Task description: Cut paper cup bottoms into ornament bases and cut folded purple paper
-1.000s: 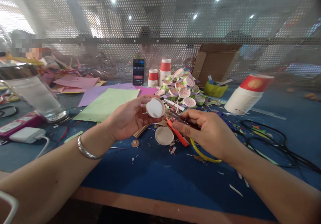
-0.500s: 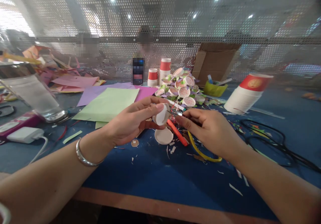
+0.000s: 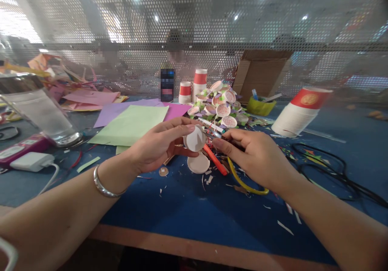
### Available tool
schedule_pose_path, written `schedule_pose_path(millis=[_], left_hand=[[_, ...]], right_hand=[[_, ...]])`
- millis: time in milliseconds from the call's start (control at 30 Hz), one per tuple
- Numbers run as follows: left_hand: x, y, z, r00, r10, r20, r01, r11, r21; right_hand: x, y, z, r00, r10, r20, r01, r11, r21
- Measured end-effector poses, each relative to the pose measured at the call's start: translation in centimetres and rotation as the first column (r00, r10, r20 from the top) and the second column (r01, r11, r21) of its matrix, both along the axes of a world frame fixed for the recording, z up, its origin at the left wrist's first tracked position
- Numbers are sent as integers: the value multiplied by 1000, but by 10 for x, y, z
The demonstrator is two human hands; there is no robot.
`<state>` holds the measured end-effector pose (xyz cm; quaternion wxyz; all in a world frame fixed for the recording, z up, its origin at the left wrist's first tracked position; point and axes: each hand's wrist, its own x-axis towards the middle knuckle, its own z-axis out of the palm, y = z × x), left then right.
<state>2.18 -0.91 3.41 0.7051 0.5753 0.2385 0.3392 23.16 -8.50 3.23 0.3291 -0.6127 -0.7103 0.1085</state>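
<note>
Head camera, with the loose cup base (image 3: 198,164) on the desk (image 3: 182,210) as landmark: just right of it lies an orange-red stick (image 3: 216,159), and beyond that a yellow loop (image 3: 242,183), while paper snippets (image 3: 208,179) litter its near side. Behind it rises a crowded heap of cup bottoms (image 3: 222,110) with pink-lined faces and green and purple bits; behind and left spreads a green sheet (image 3: 133,123). A water glass (image 3: 45,115) leans into view well to its left, a cup stack (image 3: 298,113) well to its right. Directly above and behind the base, the left hand (image 3: 154,143) has its grip closed on a white disc (image 3: 195,138), thumb and fingers hiding its left edge. The disc looks round, plain and smooth-faced, with a greyer rim. Up and right of the base, the right hand (image 3: 257,153) grips a metal-tipped tool (image 3: 216,134), largely covered by fingers; whether its tip touches the disc I cannot tell.
</note>
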Motion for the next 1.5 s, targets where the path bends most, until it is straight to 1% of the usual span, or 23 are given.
schedule_pose_path(millis=[67, 100, 167, 233, 300, 367, 467, 533, 567, 600, 667, 733, 800, 900, 967, 1033, 1100, 1167, 1233, 1300, 1400, 1500], left_hand=[[1, 1, -3, 998, 19, -62, -21, 999, -31], [3, 1, -4, 994, 29, -105, -32, 999, -24], [4, 1, -6, 978, 68, -196, -57, 997, 58], [4, 2, -8, 955, 144, -260, -91, 975, 204], [2, 4, -10, 927, 236, -293, -125, 928, 351], [-2, 8, -11, 895, 312, -318, -137, 871, 471], [-7, 12, -13, 862, 374, -341, -96, 783, 615], [-7, 13, -13, 849, 394, -352, -59, 733, 678], [-7, 12, -13, 842, 398, -364, -47, 726, 687], [-7, 12, -12, 834, 401, -379, -43, 732, 680], [-7, 11, -10, 826, 404, -392, -61, 757, 651], [-7, 11, -8, 838, 393, -378, -89, 783, 616], [-6, 11, -7, 862, 346, -372, -90, 824, 559], [-2, 10, -11, 890, 238, -390, -50, 899, 436], [3, 8, -15, 903, 188, -387, -20, 917, 399], [8, 6, -20, 905, 178, -386, 4, 904, 427], [11, 5, -25, 895, 220, -388, 9, 860, 510], [12, 6, -29, 876, 285, -389, 2, 804, 595], [13, 6, -32, 858, 319, -402, 11, 772, 635], [13, 7, -34, 836, 319, -446, 45, 770, 636], [12, 8, -35, 781, 302, -546, 136, 772, 621], [12, 8, -33, 738, 315, -597, 193, 749, 634]], right_hand=[[0, 0, 0, 1000, -14, -7, 14, 1000, 15], [0, 0, 0, 1000, -16, -12, 17, 1000, 21], [0, 0, 0, 1000, -18, -25, 18, 1000, 16], [1, 1, -1, 999, -24, -36, 24, 1000, -3], [1, 1, -2, 999, -20, -37, 20, 1000, -16], [1, 2, -4, 1000, -3, -30, 2, 999, -34], [0, 4, -8, 999, 28, -39, -31, 997, -75], [-2, 5, -11, 997, 44, -69, -51, 994, -100], [-2, 5, -12, 995, 51, -82, -60, 992, -108], [-3, 5, -14, 994, 56, -91, -67, 991, -116], [-4, 6, -16, 995, 60, -81, -70, 989, -130], [-5, 6, -18, 996, 57, -63, -65, 989, -136], [-6, 6, -19, 995, 53, -81, -62, 992, -106], [-7, 5, -18, 986, 49, -160, -53, 998, -22], [-6, 5, -17, 980, 44, -194, -44, 999, 6], [-6, 6, -17, 976, 56, -210, -55, 998, 9], [-5, 6, -18, 976, 81, -202, -83, 997, 0], [-5, 6, -19, 979, 91, -182, -96, 995, -14], [-5, 6, -19, 982, 87, -168, -92, 996, -20], [-5, 6, -19, 983, 82, -163, -86, 996, -16], [-5, 6, -19, 989, 64, -134, -65, 998, -3], [-4, 7, -19, 992, 50, -114, -50, 999, -2]])
